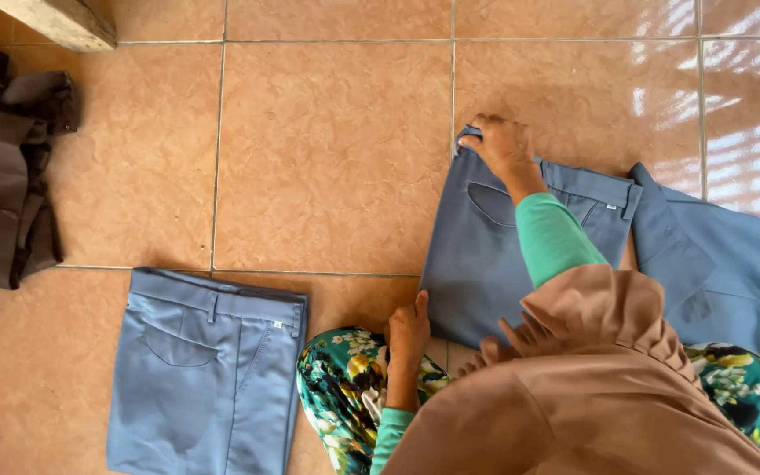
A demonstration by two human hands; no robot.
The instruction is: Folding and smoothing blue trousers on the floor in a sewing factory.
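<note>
Trousers were pinched at the waistband corner by the right hand; the left hand, loosely curled, pressed their near edge, open floor beside.

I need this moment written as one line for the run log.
right hand: gripping waistband corner of blue-grey trousers | left hand: pressing their lower edge | folded trousers: on tile floor

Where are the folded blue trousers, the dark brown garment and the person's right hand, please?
folded blue trousers [204, 369]: head view, middle of the fabric.
dark brown garment [2, 185]: head view, middle of the heap.
right hand [501, 145]: head view, its back.
</note>
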